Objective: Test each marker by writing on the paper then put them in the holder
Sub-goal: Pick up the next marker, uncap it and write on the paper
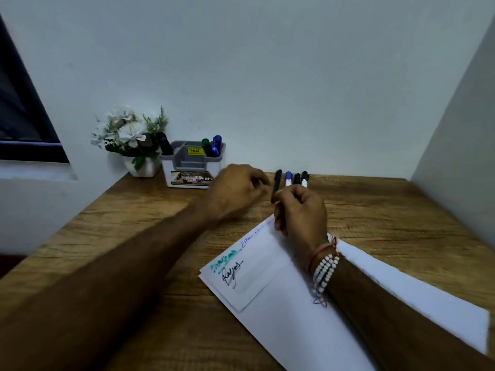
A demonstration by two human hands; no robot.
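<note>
Holder [192, 170] holds markers [215, 145]; right hand [302, 210] grips black marker [276, 183]; left hand [235, 191] blurred, grip unclear.

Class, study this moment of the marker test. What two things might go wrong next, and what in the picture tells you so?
1. The right hand holds the black marker with the left hand close beside it. I cannot tell whether it is uncapped; if so, ink may stain skin or the table.
2. The loose markers lie just behind both hands; a knock could send them rolling.
</note>
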